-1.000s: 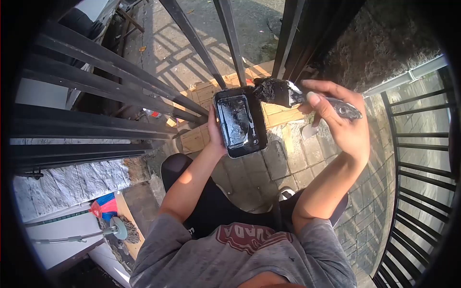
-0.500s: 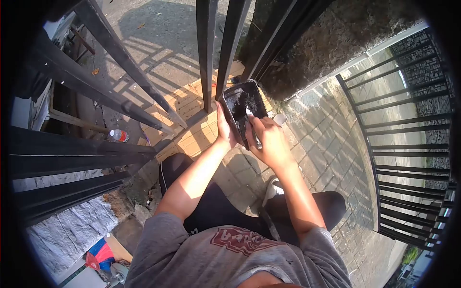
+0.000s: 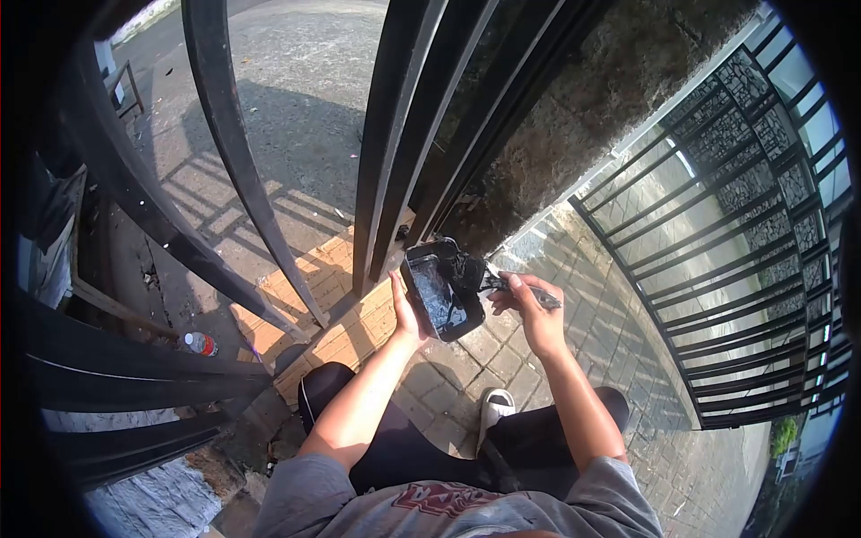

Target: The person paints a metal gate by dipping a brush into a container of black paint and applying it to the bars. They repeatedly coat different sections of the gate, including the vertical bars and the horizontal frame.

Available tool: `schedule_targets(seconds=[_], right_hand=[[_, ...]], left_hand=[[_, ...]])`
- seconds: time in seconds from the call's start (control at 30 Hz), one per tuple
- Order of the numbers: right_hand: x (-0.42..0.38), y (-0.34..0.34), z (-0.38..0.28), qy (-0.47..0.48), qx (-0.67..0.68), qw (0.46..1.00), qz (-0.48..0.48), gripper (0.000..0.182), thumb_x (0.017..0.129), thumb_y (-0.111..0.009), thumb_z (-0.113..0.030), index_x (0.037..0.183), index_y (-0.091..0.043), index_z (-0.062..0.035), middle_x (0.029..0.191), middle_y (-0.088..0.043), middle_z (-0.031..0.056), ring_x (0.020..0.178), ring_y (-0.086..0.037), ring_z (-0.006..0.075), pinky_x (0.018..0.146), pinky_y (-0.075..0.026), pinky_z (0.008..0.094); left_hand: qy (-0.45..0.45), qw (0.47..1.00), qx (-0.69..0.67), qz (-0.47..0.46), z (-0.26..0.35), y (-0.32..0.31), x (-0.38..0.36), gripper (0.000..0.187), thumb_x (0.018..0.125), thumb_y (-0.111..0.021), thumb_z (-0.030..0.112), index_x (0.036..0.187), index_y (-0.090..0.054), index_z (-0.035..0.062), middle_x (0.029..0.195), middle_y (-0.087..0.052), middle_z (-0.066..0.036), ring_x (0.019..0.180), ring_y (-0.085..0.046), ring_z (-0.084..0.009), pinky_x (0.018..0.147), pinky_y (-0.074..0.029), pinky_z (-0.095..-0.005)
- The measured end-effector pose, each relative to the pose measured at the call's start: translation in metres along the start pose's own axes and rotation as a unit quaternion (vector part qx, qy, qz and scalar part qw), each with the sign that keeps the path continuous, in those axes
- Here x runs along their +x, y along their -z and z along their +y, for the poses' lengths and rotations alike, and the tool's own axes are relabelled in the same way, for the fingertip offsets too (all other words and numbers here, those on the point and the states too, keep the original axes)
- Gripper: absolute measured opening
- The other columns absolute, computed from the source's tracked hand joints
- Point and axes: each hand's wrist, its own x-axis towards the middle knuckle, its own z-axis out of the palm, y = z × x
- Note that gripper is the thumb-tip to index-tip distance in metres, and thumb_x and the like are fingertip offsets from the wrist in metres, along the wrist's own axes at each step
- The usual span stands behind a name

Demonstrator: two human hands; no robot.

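- Head view: the left hand holds a black paint tray by its left side, thumb along the outer wall; the other fingers are mostly hidden, so I cannot tell whether they are spread.
- The tray sits in front of the knees, tilted, with glossy dark paint inside.
- The right hand pinches the handle of a paintbrush between thumb and fingers; its black-coated bristles overlap the tray's right side.
- Black metal bars rise just beyond the tray, over tan boards on the ground.
- A plastic bottle lies left of the boards.
- A black barred gate stands at right, beside the paving.
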Motion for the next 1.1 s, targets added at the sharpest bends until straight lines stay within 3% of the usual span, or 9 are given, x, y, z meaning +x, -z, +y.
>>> schedule_targets(seconds=[0.3, 0.5, 0.57, 0.67, 0.7, 0.8, 0.93, 1.03, 1.1], right_hand=[[0.045, 0.023, -0.062, 0.055, 0.16, 0.979, 0.114, 0.037, 0.103, -0.063, -0.02, 0.123, -0.063, 0.0109, 0.096, -0.071, 0.0197, 0.087, -0.071, 0.0264, 0.073, -0.059, 0.0389], [0.091, 0.037, -0.136, 0.142, 0.072, 0.985, 0.07, 0.043, 0.101, -0.07, -0.03, 0.113, -0.07, 0.0113, 0.094, -0.075, 0.0193, 0.083, -0.074, 0.0264, 0.077, -0.062, 0.0378], [0.119, 0.046, -0.151, 0.245, 0.013, 0.969, 0.037, 0.04, 0.1, -0.071, -0.027, 0.117, -0.071, 0.0091, 0.097, -0.075, 0.0172, 0.085, -0.074, 0.0219, 0.08, -0.061, 0.0344], [0.14, 0.032, -0.182, 0.396, -0.21, 0.888, 0.102, 0.027, 0.1, -0.07, -0.015, 0.121, -0.074, 0.001, 0.1, -0.077, 0.0095, 0.087, -0.071, 0.0124, 0.083, -0.057, 0.0271], [0.144, 0.032, -0.199, 0.44, -0.334, 0.826, 0.113, 0.026, 0.093, -0.072, -0.008, 0.118, -0.074, 0.0014, 0.099, -0.077, 0.011, 0.085, -0.072, 0.0146, 0.081, -0.056, 0.0288], [0.177, 0.027, -0.227, 0.635, -0.401, 0.653, 0.095, 0.034, 0.08, -0.076, 0.002, 0.114, -0.073, 0.0004, 0.099, -0.074, 0.0154, 0.088, -0.072, 0.0294, 0.08, -0.057, 0.0353], [0.199, 0.021, -0.244, 0.663, -0.428, 0.603, 0.117, 0.035, 0.079, -0.076, 0.003, 0.114, -0.072, 0.0013, 0.099, -0.074, 0.0147, 0.089, -0.07, 0.0311, 0.08, -0.058, 0.0378], [0.2, 0.022, -0.233, 0.649, -0.42, 0.627, 0.1, 0.036, 0.078, -0.076, 0.002, 0.114, -0.072, 0.0008, 0.098, -0.073, 0.015, 0.089, -0.07, 0.0303, 0.08, -0.058, 0.0376], [0.194, 0.026, -0.231, 0.592, -0.463, 0.66, -0.003, 0.031, 0.079, -0.077, 0.0, 0.11, -0.073, 0.0013, 0.092, -0.073, 0.0146, 0.086, -0.069, 0.0295, 0.079, -0.058, 0.0387]], left_hand=[[0.048, 0.999, 0.003, -0.013, -0.009, 0.029, 0.011, 0.098, 0.091, -0.035, 0.088, 0.149, -0.052, 0.0112, 0.143, -0.061, -0.014, 0.128, -0.061, -0.0336, 0.111, -0.047, -0.0525], [0.028, 0.996, 0.005, 0.087, -0.009, 0.021, 0.019, 0.093, 0.093, -0.032, 0.086, 0.15, -0.052, 0.0157, 0.145, -0.06, -0.013, 0.131, -0.059, -0.0347, 0.112, -0.047, -0.0552], [0.017, 0.998, -0.012, 0.053, -0.012, 0.023, 0.027, 0.092, 0.093, -0.032, 0.086, 0.15, -0.052, 0.0159, 0.145, -0.059, -0.012, 0.131, -0.059, -0.0351, 0.113, -0.047, -0.0554], [0.054, 0.998, 0.043, -0.016, -0.006, 0.026, 0.025, 0.094, 0.094, -0.032, 0.085, 0.151, -0.051, 0.0119, 0.141, -0.063, -0.014, 0.125, -0.064, -0.0333, 0.109, -0.051, -0.053], [0.065, 0.996, 0.053, -0.043, -0.004, 0.031, 0.023, 0.094, 0.094, -0.033, 0.084, 0.151, -0.051, 0.0113, 0.14, -0.064, -0.014, 0.125, -0.064, -0.0328, 0.108, -0.051, -0.0526], [0.055, 0.998, 0.029, -0.019, 0.0, 0.028, 0.018, 0.095, 0.093, -0.036, 0.085, 0.148, -0.054, 0.0101, 0.14, -0.064, -0.013, 0.124, -0.065, -0.0321, 0.108, -0.051, -0.0508], [0.062, 0.998, 0.028, 0.003, 0.004, 0.026, 0.023, 0.095, 0.093, -0.037, 0.085, 0.146, -0.056, 0.0085, 0.137, -0.066, -0.014, 0.121, -0.066, -0.0319, 0.107, -0.052, -0.0496], [0.034, 0.997, 0.068, 0.011, 0.004, 0.03, 0.03, 0.094, 0.093, -0.038, 0.084, 0.145, -0.057, 0.0079, 0.136, -0.067, -0.015, 0.12, -0.067, -0.0322, 0.107, -0.052, -0.0493], [0.024, 0.997, 0.074, 0.001, 0.007, 0.028, 0.035, 0.092, 0.094, -0.038, 0.083, 0.146, -0.055, 0.0086, 0.138, -0.065, -0.014, 0.122, -0.066, -0.0317, 0.107, -0.052, -0.0488]])
